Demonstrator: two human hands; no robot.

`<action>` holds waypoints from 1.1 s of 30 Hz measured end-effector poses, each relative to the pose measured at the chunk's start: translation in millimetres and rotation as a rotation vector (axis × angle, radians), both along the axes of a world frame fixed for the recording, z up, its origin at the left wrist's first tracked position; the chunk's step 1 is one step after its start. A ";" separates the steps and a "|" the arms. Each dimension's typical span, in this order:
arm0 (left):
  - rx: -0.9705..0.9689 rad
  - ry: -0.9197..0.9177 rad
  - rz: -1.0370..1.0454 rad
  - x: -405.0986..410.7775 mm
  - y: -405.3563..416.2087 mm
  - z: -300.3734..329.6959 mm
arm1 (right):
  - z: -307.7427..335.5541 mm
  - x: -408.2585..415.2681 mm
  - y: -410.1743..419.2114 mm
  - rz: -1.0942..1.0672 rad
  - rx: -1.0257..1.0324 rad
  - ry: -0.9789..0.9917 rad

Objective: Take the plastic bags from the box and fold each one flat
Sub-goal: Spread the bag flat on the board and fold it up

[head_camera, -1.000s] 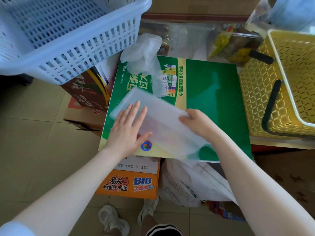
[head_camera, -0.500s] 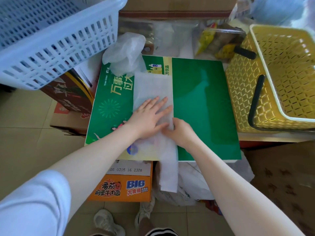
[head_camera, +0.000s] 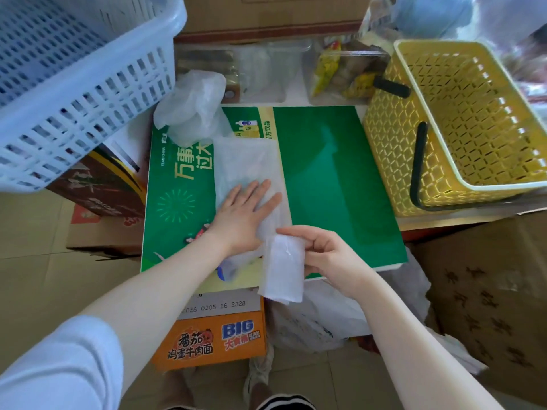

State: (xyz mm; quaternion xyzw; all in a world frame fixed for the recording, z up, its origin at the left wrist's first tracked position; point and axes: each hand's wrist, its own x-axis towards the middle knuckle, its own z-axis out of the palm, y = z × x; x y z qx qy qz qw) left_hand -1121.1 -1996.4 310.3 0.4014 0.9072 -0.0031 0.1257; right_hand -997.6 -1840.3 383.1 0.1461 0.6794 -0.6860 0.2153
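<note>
My right hand (head_camera: 327, 255) pinches the near end of the plastic bag (head_camera: 251, 167) between thumb and curled fingers, and that end is lifted and curling back over itself at the near edge of the green carton (head_camera: 340, 184). My left hand (head_camera: 242, 214) lies flat on the bag, fingers straight and spread, pressing the strip down onto the carton's printed lid. The bag runs as a long narrow band from the carton's far-left part toward me, its tail hanging just past the near edge.

I judge the step to be folding the near end up over the pinned part. To do it well I'd keep the left palm firm so the slippery film can't slide, bring the pinched end straight up along the strip so the edges line up, then sweep the air out before letting go.

The bag is thin, milky, translucent film, faintly creased; the carton's print shows through it. The carton lid is glossy, flat and stiff, a good pressing surface. A second crumpled bag (head_camera: 192, 105) sits puffed up at the carton's far-left corner. A yellow lattice basket (head_camera: 399, 149) stands just beside the carton's right edge, and a pale blue slotted basket (head_camera: 88, 84) off its far-left.
</note>
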 end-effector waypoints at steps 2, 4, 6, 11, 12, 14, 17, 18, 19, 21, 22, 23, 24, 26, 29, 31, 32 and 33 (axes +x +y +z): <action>-0.004 0.002 -0.028 1.8 -4.1 -1.4 | 1.6 -8.4 -3.2 -0.096 0.062 0.047; 0.053 -0.088 -0.066 1.7 -9.0 -0.8 | -0.4 -19.3 -7.6 -0.197 0.224 0.075; 0.347 -0.352 0.007 -2.6 -14.8 4.8 | -8.6 -32.0 -12.2 -0.322 0.382 0.080; 0.887 -0.982 0.359 -18.5 -44.6 25.1 | -26.6 -69.5 -26.7 -0.435 0.638 0.097; 0.896 -1.000 0.326 -19.7 -49.2 25.1 | -28.3 -77.1 -29.3 -0.425 0.642 0.103; 0.897 -1.023 0.284 -22.2 -53.1 25.2 | -34.2 -91.8 -32.5 -0.391 0.689 0.088; 0.827 -0.918 0.293 -26.2 -53.4 23.1 | -38.8 -109.5 -34.1 -0.294 0.829 0.026; 0.788 -0.812 0.260 -27.0 -53.6 22.2 | -38.1 -114.2 -34.0 -0.245 0.880 0.015; 0.751 -0.698 0.215 -27.5 -53.7 22.1 | -37.3 -118.7 -33.6 -0.195 0.927 0.004; 0.681 -0.564 0.129 -28.4 -53.3 19.8 | -35.5 -127.1 -33.6 -0.111 1.006 -0.031; 0.629 -0.529 0.098 -28.6 -53.2 18.5 | -34.5 -131.2 -34.6 -0.079 1.035 -0.055; 0.578 -0.484 0.082 -28.4 -52.6 17.0 | -34.2 -135.2 -36.0 -0.052 1.060 -0.084; 0.536 -0.421 0.078 -28.1 -51.9 15.9 | -33.9 -138.4 -37.8 -0.029 1.083 -0.114; 0.482 -0.298 0.077 -25.7 -49.2 17.2 | -33.9 -145.2 -41.3 0.004 1.132 -0.179; 0.391 -0.242 0.067 -13.5 -45.8 19.5 | -33.4 -154.2 -45.3 0.010 1.216 -0.274; 0.331 -0.181 0.080 -4.4 -44.3 16.0 | -34.1 -158.1 -46.1 0.002 1.250 -0.319; 0.318 -0.148 0.086 -1.7 -44.2 13.8 | -34.8 -159.3 -45.8 0.000 1.261 -0.325; 0.300 -0.128 0.095 -0.8 -45.1 11.0 | -35.8 -160.0 -44.3 0.001 1.268 -0.313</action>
